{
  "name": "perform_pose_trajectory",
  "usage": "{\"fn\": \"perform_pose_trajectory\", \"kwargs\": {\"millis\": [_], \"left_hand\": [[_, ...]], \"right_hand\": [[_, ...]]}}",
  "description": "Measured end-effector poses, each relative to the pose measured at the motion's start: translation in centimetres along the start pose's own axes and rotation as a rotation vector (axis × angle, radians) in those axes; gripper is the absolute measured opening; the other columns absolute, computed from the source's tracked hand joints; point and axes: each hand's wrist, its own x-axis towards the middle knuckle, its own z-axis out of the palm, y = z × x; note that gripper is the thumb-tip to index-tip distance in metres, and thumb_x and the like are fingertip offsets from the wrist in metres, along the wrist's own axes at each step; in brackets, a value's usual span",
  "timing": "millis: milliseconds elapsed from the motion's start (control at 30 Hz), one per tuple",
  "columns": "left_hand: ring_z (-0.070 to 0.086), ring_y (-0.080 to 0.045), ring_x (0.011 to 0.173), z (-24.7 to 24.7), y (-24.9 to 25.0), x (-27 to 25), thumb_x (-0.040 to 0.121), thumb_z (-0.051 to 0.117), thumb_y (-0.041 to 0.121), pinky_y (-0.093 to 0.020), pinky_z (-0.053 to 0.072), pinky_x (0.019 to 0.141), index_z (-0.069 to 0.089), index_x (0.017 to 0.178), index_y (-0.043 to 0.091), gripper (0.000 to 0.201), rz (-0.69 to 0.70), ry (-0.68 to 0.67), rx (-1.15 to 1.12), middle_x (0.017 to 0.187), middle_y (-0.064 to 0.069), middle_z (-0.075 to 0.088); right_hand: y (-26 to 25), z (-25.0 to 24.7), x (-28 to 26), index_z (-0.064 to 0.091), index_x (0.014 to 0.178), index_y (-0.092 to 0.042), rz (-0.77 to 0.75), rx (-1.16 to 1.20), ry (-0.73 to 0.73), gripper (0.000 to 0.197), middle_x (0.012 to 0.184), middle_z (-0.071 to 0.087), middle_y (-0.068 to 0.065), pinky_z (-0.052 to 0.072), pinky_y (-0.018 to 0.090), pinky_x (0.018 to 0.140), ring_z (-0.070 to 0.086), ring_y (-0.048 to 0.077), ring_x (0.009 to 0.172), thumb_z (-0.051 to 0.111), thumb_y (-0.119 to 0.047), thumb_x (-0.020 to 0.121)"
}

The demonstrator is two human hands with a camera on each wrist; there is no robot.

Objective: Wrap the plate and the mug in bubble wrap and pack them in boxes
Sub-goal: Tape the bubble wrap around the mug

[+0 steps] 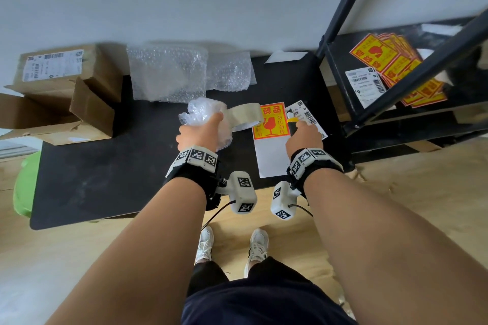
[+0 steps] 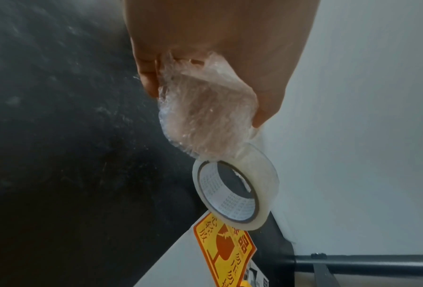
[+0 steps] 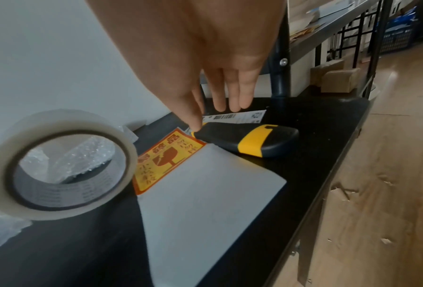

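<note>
We grip the bubble-wrapped bundle (image 1: 208, 119) w/ left hand (image 1: 196, 134); clear tape roll (image 1: 244, 117) hangs just beyond. Right hand (image 1: 303, 137), fingers straight, thumb touches the black-yellow utility knife (image 3: 247, 139).

- The roll of tape (image 2: 235, 188) carries "MADE IN" printed over and over on its inner core; the word after it is too small to read.
- The yellow sticker (image 1: 270, 121) on the white sheet (image 1: 272, 158) shows a red broken-glass sign and red Chinese characters, among them 易碎品.
- The stack of stickers (image 1: 390, 66) on the shelf bears the same sign.
- Shipping labels on the box (image 1: 52, 64), the shelf (image 1: 365, 86) and the table (image 1: 307, 116) show barcodes; their print is unreadable.
</note>
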Motion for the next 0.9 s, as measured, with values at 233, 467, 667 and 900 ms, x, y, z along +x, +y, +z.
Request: {"fn": "perform_pose_trajectory", "kwargs": {"millis": [233,467,667,900], "left_hand": [[0.06,-0.024,0.1,0.8,-0.2,-0.3,0.059,0.064,0.07,-0.033,0.048,0.08,0.051,0.128,0.011,0.092,-0.068,0.036,-0.058,0.12,-0.008,0.057],[0.061,-0.024,0.095,1.0,-0.3,-0.7,0.054,0.063,0.07,-0.033,0.047,0.076,0.051,0.129,0.013,0.096,-0.09,0.051,-0.105,0.12,-0.008,0.057],[0.061,-0.021,0.087,0.3,-0.6,-1.0,0.062,0.067,0.068,-0.03,0.042,0.064,0.05,0.129,0.012,0.089,-0.097,0.003,-0.105,0.117,-0.006,0.059],[0.059,-0.022,0.089,-0.5,-0.8,-1.1,0.064,0.069,0.065,-0.031,0.044,0.074,0.051,0.127,0.007,0.088,-0.06,-0.038,-0.116,0.116,-0.008,0.06]], "right_hand": [[1.6,1.3,0.8,0.042,0.134,-0.013,-0.018,-0.068,-0.033,0.038,0.129,0.049,0.016,0.045,0.041,0.094,0.049,0.033,0.12,0.05,-0.014,0.096],[1.6,0.7,1.7,0.026,0.149,-0.018,-0.043,-0.141,-0.104,0.06,0.135,0.046,0.019,0.044,0.043,0.097,0.046,0.035,0.125,0.053,-0.018,0.096],[-1.1,-1.7,1.1,0.042,0.132,-0.014,0.045,0.21,-0.08,0.037,0.122,0.055,0.017,0.041,0.039,0.075,0.055,0.035,0.109,0.044,-0.016,0.094],[-5.9,-3.5,-0.5,0.055,0.116,-0.008,-0.128,0.28,-0.249,0.03,0.09,0.051,0.007,0.032,0.034,0.073,0.052,0.026,0.085,0.031,-0.017,0.099]]}}
